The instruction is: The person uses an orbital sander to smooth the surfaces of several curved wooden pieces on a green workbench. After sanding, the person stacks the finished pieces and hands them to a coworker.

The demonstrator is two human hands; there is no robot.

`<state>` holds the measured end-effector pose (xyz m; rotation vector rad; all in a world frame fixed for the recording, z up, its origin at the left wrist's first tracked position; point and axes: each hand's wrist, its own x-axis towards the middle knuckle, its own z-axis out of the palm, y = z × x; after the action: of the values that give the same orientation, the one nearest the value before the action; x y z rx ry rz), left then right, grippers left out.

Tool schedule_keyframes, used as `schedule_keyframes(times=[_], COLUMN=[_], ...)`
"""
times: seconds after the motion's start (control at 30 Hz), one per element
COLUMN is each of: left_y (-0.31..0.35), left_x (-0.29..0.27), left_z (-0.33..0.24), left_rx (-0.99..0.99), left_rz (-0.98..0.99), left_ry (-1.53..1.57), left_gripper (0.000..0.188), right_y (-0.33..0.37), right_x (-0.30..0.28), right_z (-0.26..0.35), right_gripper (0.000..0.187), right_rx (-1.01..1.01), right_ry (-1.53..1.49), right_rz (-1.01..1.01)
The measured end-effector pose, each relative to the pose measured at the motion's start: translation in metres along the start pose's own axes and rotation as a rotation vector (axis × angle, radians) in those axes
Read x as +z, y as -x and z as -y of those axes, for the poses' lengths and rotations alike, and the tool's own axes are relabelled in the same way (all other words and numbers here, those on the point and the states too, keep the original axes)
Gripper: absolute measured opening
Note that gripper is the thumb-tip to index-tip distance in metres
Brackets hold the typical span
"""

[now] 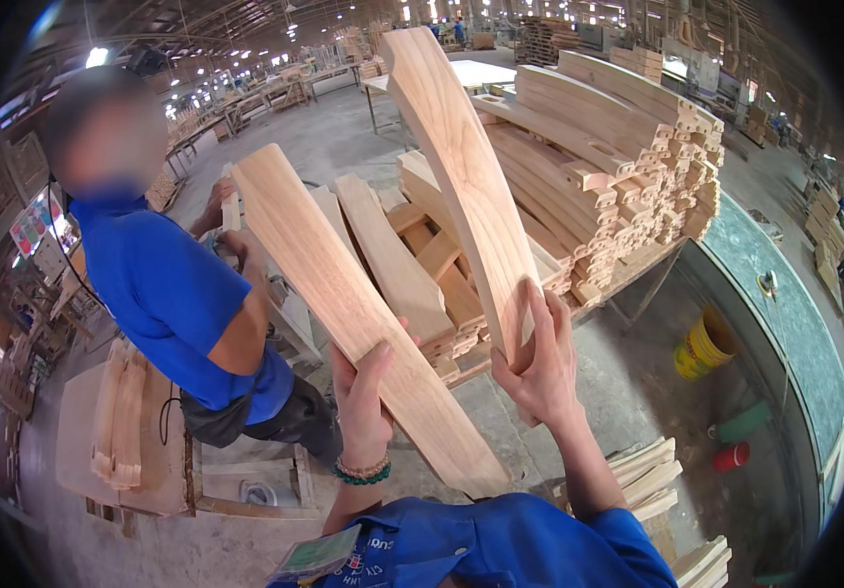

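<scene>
My left hand (367, 394) grips a long, pale, slightly curved wooden board (329, 284) across its lower half, with the thumb lying on its broad face. This board slants from upper left down toward my body. In my right hand (546, 361) is the lower end of a second curved wooden board (466, 181), which stands up steeply and has a shaped notch near its top. The two boards are apart from each other. Behind them, more loose curved boards (393, 260) lie on a stack.
A co-worker in a blue shirt (162, 284) stands at the left. Tall piles of cut wood (628, 147) rest on a metal-legged table to the right. Beyond are a long green-topped bench (785, 284) and a yellow bucket (704, 343). Bundled wood pieces (647, 475) sit low beside me.
</scene>
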<state>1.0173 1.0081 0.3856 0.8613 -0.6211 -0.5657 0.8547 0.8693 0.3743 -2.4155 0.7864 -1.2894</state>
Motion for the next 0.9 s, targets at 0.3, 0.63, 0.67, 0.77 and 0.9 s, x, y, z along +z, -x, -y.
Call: schedule_keyframes(times=[0.3,0.63,0.67,0.77,0.9], left_y=[-0.002,0.025,0.024,0.024,0.024], left_x=[-0.001,0.0,-0.001,-0.005,-0.006], left_z=[0.027,-0.003,0.004,0.003,-0.012], left_rx=[0.272,0.008,0.001,0.017,0.037], left_rz=[0.115,0.081,0.111,0.153,0.101], left_ry=[0.087,0.192,0.225,0.22,0.122], left_gripper=[0.072,0.089,0.089,0.088,0.082], right_y=[0.049,-0.059,-0.086,-0.155,-0.19], right_x=[-0.033,0.021,0.031,0.057,0.049], right_z=[0.053,-0.031,-0.051,-0.082,-0.105], right_gripper=[0.09,0.078,0.081,0.087,0.087], right_rx=[-0.109,-0.067,0.02,0.249,0.283], right_ry=[-0.289,0.013,0.168,0.386,-0.052], right_rz=[0.205,0.065,0.155,0.508,0.705])
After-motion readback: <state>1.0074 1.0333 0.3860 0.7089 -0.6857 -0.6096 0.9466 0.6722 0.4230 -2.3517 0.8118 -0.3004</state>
